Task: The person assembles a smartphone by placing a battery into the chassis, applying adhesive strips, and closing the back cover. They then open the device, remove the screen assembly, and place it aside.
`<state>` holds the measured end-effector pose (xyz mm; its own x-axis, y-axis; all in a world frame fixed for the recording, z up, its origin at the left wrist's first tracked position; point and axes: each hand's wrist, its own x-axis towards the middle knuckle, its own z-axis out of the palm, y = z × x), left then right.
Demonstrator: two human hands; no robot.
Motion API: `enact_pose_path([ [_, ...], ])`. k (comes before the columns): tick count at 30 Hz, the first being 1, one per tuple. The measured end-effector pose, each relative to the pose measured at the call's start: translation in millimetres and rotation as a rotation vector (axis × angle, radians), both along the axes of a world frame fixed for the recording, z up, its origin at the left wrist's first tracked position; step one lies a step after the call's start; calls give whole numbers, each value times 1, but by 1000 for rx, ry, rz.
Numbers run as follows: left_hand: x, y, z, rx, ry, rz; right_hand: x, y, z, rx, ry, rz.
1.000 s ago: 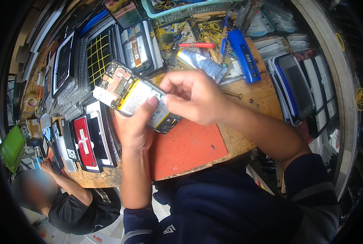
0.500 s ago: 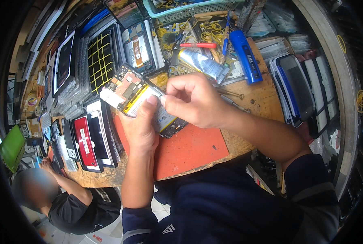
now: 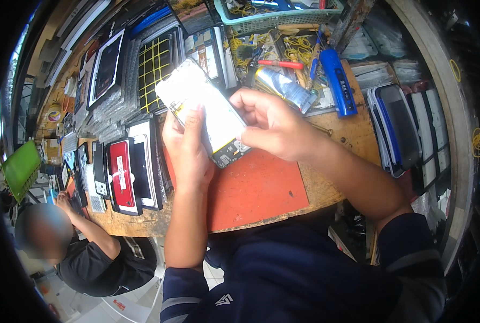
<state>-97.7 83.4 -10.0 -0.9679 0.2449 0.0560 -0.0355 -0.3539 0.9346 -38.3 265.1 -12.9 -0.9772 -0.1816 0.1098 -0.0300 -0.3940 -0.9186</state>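
Observation:
An opened smartphone (image 3: 218, 116) is held up over the bench, its inner parts facing me and washed out by glare in the middle. Along its lower end a dark board section (image 3: 230, 153) shows. My left hand (image 3: 188, 140) grips the phone's left edge, thumb on top and fingers underneath. On the opposite edge, my right hand (image 3: 269, 124) holds the phone with the thumb near its lower right corner; the other fingers curl at the side and partly behind. Below the phone lies an orange-red work mat (image 3: 256, 194) on the wooden bench.
Stacked phone and tablet parts (image 3: 124, 175) line the left side. Behind lie a silver pouch (image 3: 285, 89), red-handled tool (image 3: 281, 64), blue cylindrical device (image 3: 338, 83), yellow wires and a teal basket (image 3: 283, 21). More panels (image 3: 393, 129) stand right. A co-worker (image 3: 89, 253) sits at left.
The phone has tilted so its inside now catches bright glare. My right hand has gone from pinching at the phone's upper edge to holding its right side. The whole view has shifted slightly.

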Motion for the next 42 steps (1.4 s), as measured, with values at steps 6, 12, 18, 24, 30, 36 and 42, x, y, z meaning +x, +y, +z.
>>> enact_pose_path([
  [6,0,2,9,101,-95,62,-4,4,-2,77,25,-52],
  [12,-2,-2,12,20,69,-122,-7,6,-4,-81,73,-153],
  [18,6,-4,14,-133,53,-279,-5,5,2,11,99,-230],
  [24,11,-5,13,-96,130,-298,-1,5,8,-17,132,-142],
  [30,1,-2,4,75,214,-112,1,2,6,88,124,-88],
  [36,2,-7,4,57,205,-118,-1,6,8,237,170,-197],
  [42,6,-6,6,-55,266,-174,-5,17,10,-16,140,-239],
])
